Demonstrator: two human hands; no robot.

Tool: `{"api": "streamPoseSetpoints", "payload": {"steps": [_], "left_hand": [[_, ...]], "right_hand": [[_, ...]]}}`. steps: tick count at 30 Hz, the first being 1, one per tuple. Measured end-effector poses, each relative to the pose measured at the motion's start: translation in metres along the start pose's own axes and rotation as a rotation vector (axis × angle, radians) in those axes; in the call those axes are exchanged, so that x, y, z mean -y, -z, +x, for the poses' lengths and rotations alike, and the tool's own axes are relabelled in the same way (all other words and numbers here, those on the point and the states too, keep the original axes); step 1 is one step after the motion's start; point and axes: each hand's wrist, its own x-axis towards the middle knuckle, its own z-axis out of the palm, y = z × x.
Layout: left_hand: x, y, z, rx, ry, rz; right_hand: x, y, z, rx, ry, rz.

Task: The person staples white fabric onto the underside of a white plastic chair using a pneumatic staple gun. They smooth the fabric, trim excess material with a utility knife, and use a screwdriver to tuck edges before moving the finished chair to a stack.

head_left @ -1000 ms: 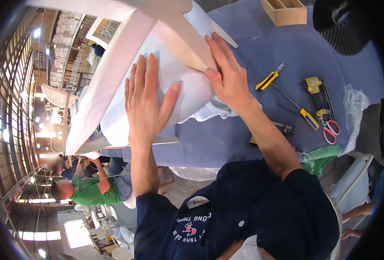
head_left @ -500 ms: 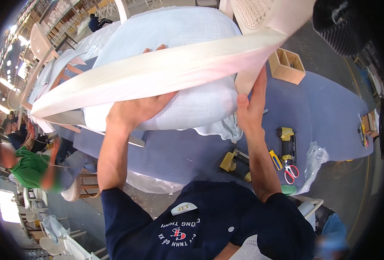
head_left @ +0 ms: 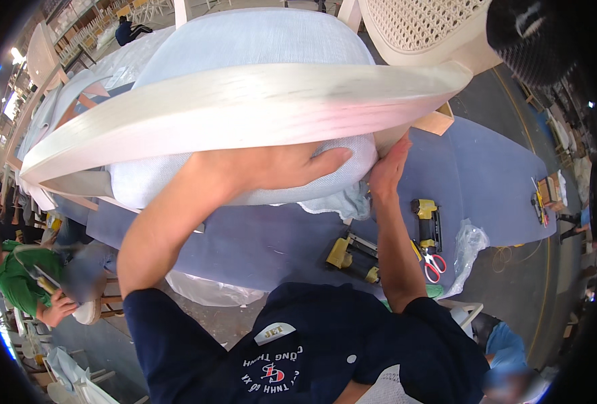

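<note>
My left hand (head_left: 265, 167) lies against the pale blue-grey seat (head_left: 258, 44) of a light wooden chair (head_left: 244, 111), just under its long curved rail; the thumb stretches out to the right, while the fingers pass out of sight behind the wood, so I cannot tell how far they spread. My right hand (head_left: 387, 174) points upward with its fingers close together against the short wooden upright (head_left: 389, 139) at the rail's right end; whether it pinches the wood I cannot tell. The chair sits in front of me over the blue-grey table (head_left: 271, 236), its woven cane back (head_left: 426, 23) at the upper right, and loose cloth (head_left: 344, 204) bunches beneath the seat. Behind the rail's right end, a wooden box (head_left: 436, 121) shows only a corner, its contents hidden. A smaller box (head_left: 551, 191) stands near the table's far right end, with hand tools (head_left: 539, 205) just beside it; I cannot make out what it holds. A clear plastic bag (head_left: 469, 252) lies crumpled at the table's edge, near red-handled scissors (head_left: 434, 267) and a yellow-and-black staple gun (head_left: 428, 225).
</note>
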Motion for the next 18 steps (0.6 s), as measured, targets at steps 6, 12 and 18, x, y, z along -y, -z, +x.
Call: {"api": "streamPoseSetpoints", "payload": {"steps": [6, 12, 18], "left_hand": [[-0.002, -0.01, 0.031, 0.258, 0.005, -0.227], [-0.002, 0.0, 0.044, 0.356, 0.07, -0.131], [0.007, 0.033, -0.012, 0.257, 0.377, -0.07]], "right_hand": [[0.004, 0.001, 0.0, 0.033, -0.004, 0.143], [0.005, 0.002, -0.001, -0.043, -0.121, 0.322], [-0.02, 0.002, -0.02, -0.013, -0.137, 0.162]]}}
